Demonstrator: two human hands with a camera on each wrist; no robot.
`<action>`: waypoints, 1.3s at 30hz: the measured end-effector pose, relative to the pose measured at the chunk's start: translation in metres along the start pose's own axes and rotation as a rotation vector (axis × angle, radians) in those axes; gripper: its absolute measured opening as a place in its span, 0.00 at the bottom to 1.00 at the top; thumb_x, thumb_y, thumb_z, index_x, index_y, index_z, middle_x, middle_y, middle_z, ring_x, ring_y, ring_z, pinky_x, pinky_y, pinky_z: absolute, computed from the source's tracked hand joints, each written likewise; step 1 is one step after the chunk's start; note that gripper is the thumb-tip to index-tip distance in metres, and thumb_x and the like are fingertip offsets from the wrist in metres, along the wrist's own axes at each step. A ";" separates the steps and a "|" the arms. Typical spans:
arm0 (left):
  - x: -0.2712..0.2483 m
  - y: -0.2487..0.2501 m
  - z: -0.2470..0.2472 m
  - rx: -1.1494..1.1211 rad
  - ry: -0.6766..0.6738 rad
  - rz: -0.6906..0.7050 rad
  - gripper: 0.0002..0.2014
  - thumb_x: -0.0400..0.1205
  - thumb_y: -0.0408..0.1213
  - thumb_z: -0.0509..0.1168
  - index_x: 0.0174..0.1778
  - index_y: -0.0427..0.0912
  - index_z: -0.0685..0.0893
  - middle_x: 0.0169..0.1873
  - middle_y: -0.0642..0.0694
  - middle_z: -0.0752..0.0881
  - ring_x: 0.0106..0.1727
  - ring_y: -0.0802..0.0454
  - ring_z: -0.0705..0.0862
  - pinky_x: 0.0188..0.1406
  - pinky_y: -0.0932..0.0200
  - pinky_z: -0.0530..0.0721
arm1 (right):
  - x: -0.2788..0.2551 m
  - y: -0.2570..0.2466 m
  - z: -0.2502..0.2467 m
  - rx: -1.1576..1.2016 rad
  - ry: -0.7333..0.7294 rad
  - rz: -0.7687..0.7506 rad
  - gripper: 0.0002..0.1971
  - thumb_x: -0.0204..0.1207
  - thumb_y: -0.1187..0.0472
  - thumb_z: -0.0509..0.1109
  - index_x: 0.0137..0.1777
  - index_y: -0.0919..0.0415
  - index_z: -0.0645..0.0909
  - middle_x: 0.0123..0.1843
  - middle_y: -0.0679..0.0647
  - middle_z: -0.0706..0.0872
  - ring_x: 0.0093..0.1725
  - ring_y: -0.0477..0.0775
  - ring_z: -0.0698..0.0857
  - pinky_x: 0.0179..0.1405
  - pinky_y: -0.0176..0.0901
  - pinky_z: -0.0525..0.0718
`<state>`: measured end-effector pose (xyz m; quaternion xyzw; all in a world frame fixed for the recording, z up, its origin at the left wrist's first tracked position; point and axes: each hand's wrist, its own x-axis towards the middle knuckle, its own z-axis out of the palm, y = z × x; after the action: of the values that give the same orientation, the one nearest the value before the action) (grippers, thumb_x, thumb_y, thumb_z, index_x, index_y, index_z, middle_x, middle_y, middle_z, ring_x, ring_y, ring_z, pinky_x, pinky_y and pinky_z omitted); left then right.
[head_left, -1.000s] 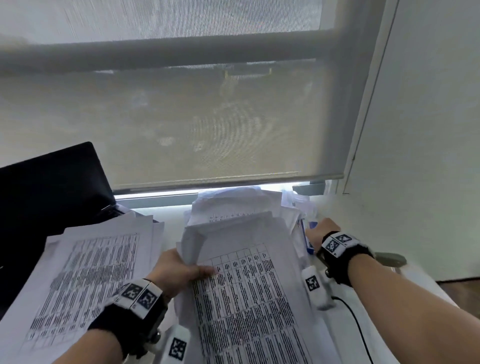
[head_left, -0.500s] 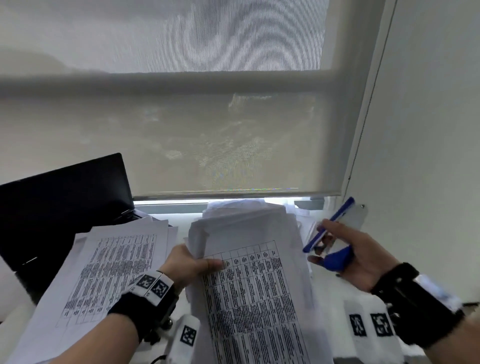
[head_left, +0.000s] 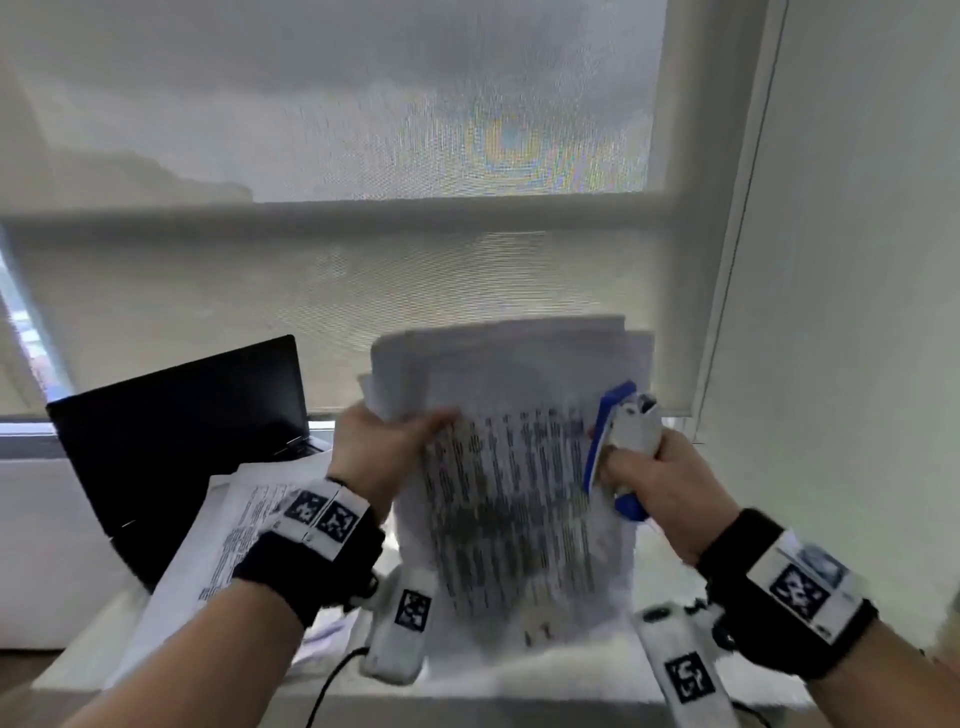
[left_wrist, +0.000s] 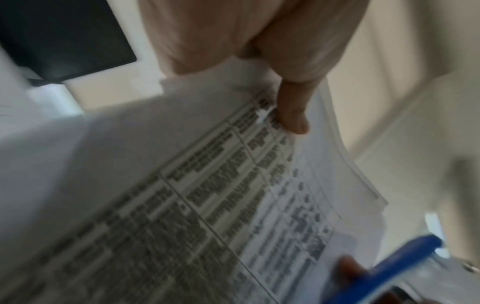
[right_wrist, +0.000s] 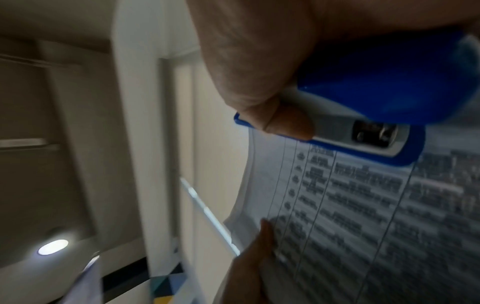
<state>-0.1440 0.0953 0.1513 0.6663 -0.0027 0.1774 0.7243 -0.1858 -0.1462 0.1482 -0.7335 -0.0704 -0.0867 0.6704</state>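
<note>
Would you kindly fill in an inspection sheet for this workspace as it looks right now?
Surface: white desk, with paper lying on its left part.
Job's things: stack of printed sheets held upright; blue and white stapler at its right edge. Whether it bites the sheets cannot be told.
Clutter: loose pile of sheets lying at the left; open black laptop behind it.
Hands: left hand grips the stack's upper left edge, thumb on the front; right hand grips the stapler.
Cables: black cable running down below the left wrist.
Surroundings: blind drawn over the window; plain wall to the right.
</note>
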 end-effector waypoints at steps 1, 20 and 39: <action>0.001 0.013 0.006 -0.027 0.022 0.049 0.24 0.58 0.40 0.87 0.45 0.34 0.88 0.38 0.42 0.92 0.40 0.44 0.92 0.44 0.48 0.90 | 0.000 -0.010 0.001 0.001 0.015 -0.062 0.04 0.67 0.73 0.68 0.35 0.73 0.77 0.28 0.59 0.74 0.25 0.51 0.71 0.21 0.38 0.69; -0.018 -0.016 0.037 -0.027 -0.098 0.045 0.19 0.66 0.30 0.82 0.51 0.41 0.86 0.41 0.47 0.93 0.44 0.50 0.92 0.43 0.58 0.89 | -0.010 0.023 -0.010 0.041 -0.028 -0.034 0.28 0.53 0.68 0.66 0.58 0.74 0.76 0.39 0.58 0.83 0.29 0.42 0.81 0.27 0.35 0.81; -0.035 -0.046 0.059 -0.002 -0.028 0.026 0.13 0.68 0.35 0.82 0.42 0.41 0.84 0.39 0.43 0.91 0.41 0.46 0.90 0.43 0.50 0.90 | -0.019 0.044 -0.025 0.008 0.196 -0.044 0.22 0.54 0.64 0.67 0.49 0.74 0.77 0.32 0.58 0.78 0.29 0.53 0.75 0.24 0.42 0.73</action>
<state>-0.1505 0.0269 0.1050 0.6679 -0.0216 0.1775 0.7225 -0.1952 -0.1745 0.1037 -0.7171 -0.0209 -0.1723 0.6750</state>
